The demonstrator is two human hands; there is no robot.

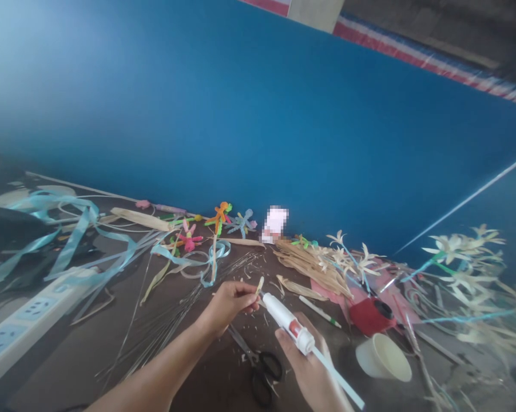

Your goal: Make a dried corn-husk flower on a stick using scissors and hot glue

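My left hand point(229, 303) pinches a small pale yellowish strip point(260, 284) between thumb and fingers. Wrapped in my right hand point(305, 360) is a white hot glue gun point(279, 315), with a long glue stick point(341, 380) poking out of its back end. The gun's nozzle points at the strip, close to my left fingertips; I cannot tell whether they touch. Below and between my hands lie black-handled scissors point(264, 366), partly open. Thin wires point(176, 315) are spread on the dark table left of my left hand.
A white power strip point(37, 315) and light blue ribbon point(84, 229) lie at left. Dried husks point(313, 269), a white pen point(320, 312), a red spool point(370, 316), a cream cup point(383, 357) and white husk-like flowers point(455, 257) are at right. A blue wall point(241, 126) rises behind.
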